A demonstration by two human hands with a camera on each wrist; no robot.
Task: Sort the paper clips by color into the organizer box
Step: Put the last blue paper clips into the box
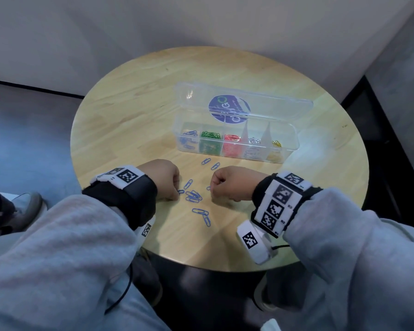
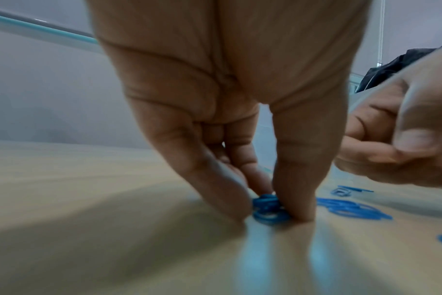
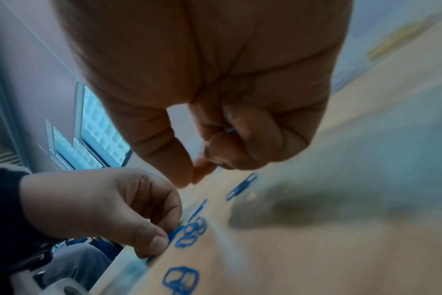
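A clear organizer box (image 1: 296, 139) stands open at the table's middle, with blue, green, red, silver and yellow clips in separate compartments. Several loose blue paper clips (image 1: 193, 196) lie on the wood between my hands. My left hand (image 2: 270, 213) is down on the table, its thumb and fingers pinching a small bunch of blue clips (image 2: 268, 206). My right hand (image 3: 191, 179) hovers just right of the pile with thumb and forefinger tips together. A sliver of a blue clip (image 3: 231, 130) shows inside its curled fingers.
The round wooden table (image 1: 141, 111) stands in a corner between grey walls. The box's lid (image 1: 244, 101) with a purple sticker lies back behind the box. Two more blue clips (image 1: 210, 163) lie near the box's front. My knees and shoes are below the near edge.
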